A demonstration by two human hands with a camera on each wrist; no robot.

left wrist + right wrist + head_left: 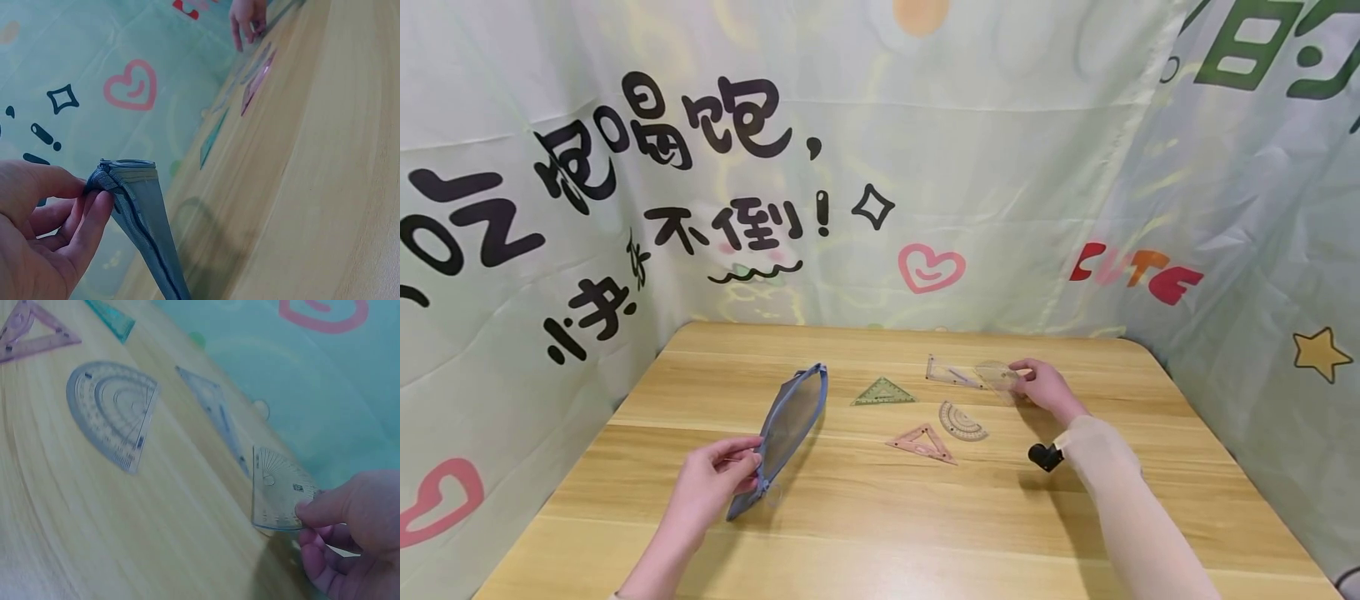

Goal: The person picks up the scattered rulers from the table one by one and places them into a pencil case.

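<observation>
My left hand [711, 475] pinches the edge of a blue-grey zip pouch [793, 417], whose mouth gapes in the head view. Close up in the left wrist view, thumb and fingers grip the pouch [147, 200] by one zip end. At the back right, my right hand [1047, 387] holds a clear, yellowish protractor [281, 490] between thumb and fingers, tilted off the tabletop. Beside it lies a clear set square [951, 372], partly overlapped by the held protractor in the head view. Nearer the middle lies a second protractor [115, 412].
A green set square [883, 393] and a pink triangular set square [922, 443] lie flat on the wooden table [880, 533]. Printed cloth [1000, 167] hangs behind and at both sides. A small black device [1045, 456] sticks out by the right sleeve.
</observation>
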